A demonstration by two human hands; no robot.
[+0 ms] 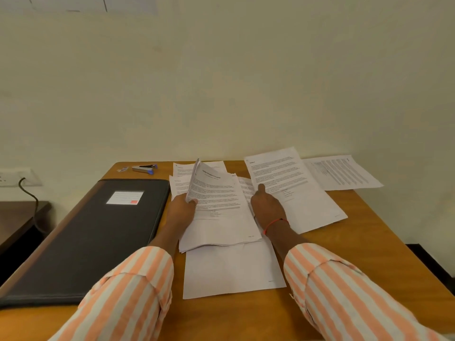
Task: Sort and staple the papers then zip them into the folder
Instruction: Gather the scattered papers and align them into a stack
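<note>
Left hand [183, 207] pinched a fanned bundle of white printed sheets [221, 212] mid-table beside the closed black leather folder [98, 230], right hand [267, 209] touched a loose white printed page [300, 193], finger curl unclear; step probably needed page order checked and edges squared before the silver-blue stapler [145, 168].

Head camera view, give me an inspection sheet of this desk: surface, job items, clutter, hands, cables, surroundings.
Surface: wooden table, loose sheets spread over it.
Job's things: black folder closed, at left; stapler at far edge; stack of papers lifted.
Clutter: small object beside the stapler, unidentifiable.
Hands: left hand grips the stack; right hand has thumb on large sheet, fingers hidden.
Cables: dark cable runs down from wall socket, left.
Surroundings: plain wall; dark side table at left.
</note>
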